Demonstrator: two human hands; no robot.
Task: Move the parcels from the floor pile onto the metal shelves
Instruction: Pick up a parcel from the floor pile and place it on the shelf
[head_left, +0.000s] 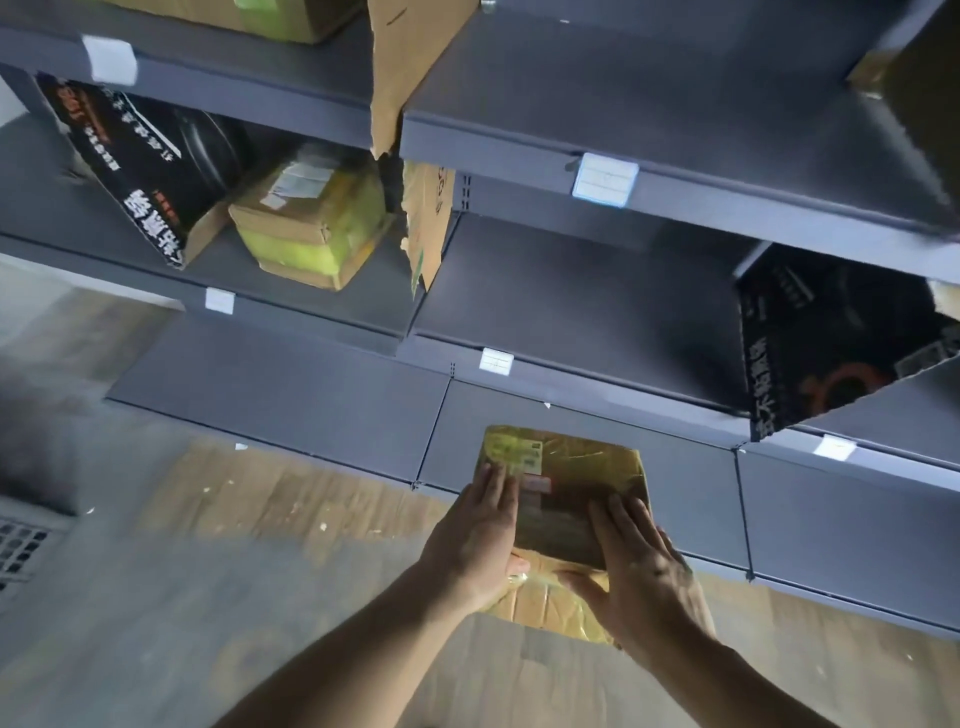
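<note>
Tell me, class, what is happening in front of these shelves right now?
A person is putting a tape-wrapped cardboard parcel onto the lowest grey metal shelf. The left hand and the right hand both lie on top of it with fingers straight, thumbs at its near side. The parcel is only partly on the shelf, its near end hanging out over the floor. Higher shelves already hold a yellow-green parcel and black printed boxes.

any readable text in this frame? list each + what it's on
Nothing reads cleanly.
Black box, middle shelf left: large white Chinese characters, upside down and blurred.
Black box, right: white characters, blurred.
Parcel under both hands: shipping label, print too small.
Taped parcel: label, unreadable.
Shelf-edge tags: no legible print.
</note>
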